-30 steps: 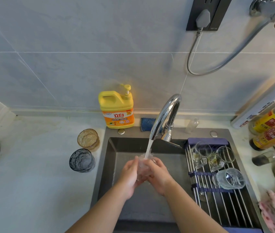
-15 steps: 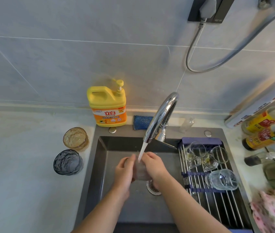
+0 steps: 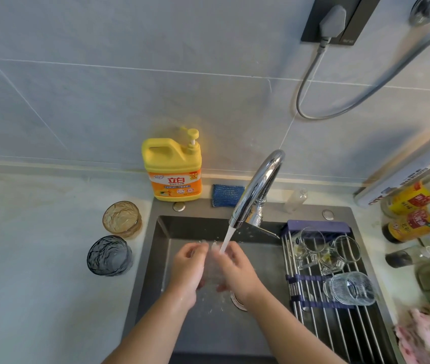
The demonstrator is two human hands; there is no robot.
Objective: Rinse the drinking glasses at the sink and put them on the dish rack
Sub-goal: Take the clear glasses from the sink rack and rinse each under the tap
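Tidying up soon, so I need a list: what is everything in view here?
held glass: 1, clear, under the faucet stream
amber glass: 1, amber, counter left of sink
blue-grey glass: 1, blue-grey, beside it
racked glasses: 3, clear, on the rack
soap bottle: 1, yellow, behind sink
sponge: 1, blue, behind sink
bottles: several, mixed, right counter
cloth: 1, pink, lower right
left grip, right grip: 2 hands, both hold the held glass

One view only: a wide-angle camera on the person's head, looking forward and down from close over the sink (image 3: 153, 258). The basin sat dead centre — tiled wall (image 3: 129, 88) bowed across the top, counter (image 3: 37, 285) at left, dish rack (image 3: 319, 226) at right.
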